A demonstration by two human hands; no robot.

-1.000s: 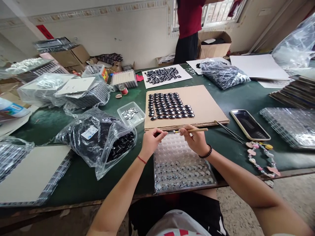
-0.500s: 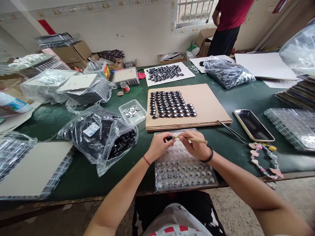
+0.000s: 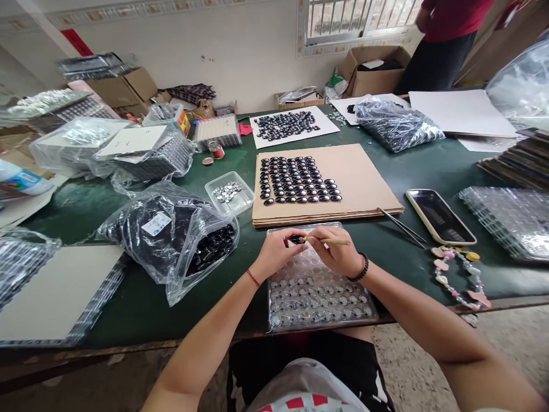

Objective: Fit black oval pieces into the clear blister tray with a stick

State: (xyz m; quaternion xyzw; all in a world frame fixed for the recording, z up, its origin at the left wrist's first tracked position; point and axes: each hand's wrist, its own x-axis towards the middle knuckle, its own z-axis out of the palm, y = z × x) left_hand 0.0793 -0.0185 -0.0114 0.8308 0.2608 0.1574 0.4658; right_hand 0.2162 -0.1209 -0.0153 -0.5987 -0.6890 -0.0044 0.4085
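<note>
Pinched in the fingers of my left hand (image 3: 277, 252) is a small black oval piece (image 3: 297, 239), partly hidden by the fingertips. My right hand (image 3: 337, 252) grips a thin wooden-handled tool (image 3: 334, 241) like a pen; its yellowish tip touches or nearly touches the black piece. Both hands are above a clear plastic tray (image 3: 321, 297) with round pockets, its nearer rows holding small clear or silvery round parts. Just beyond lies a stack of brown boards (image 3: 360, 183), with rows of glossy black oval pieces (image 3: 295, 183) on top.
Left of the boards are a clear box of small silvery parts (image 3: 231, 191) and an open plastic bag of black pieces (image 3: 171, 229). Tweezers (image 3: 401, 229), a phone (image 3: 440, 216) and a beaded bracelet (image 3: 458, 277) lie to the right. A person in a red shirt (image 3: 457, 23) stands behind the table.
The tool's handle has shifted slightly left and up, and the black piece has turned a little in my left fingers. The person at the back has moved right.
</note>
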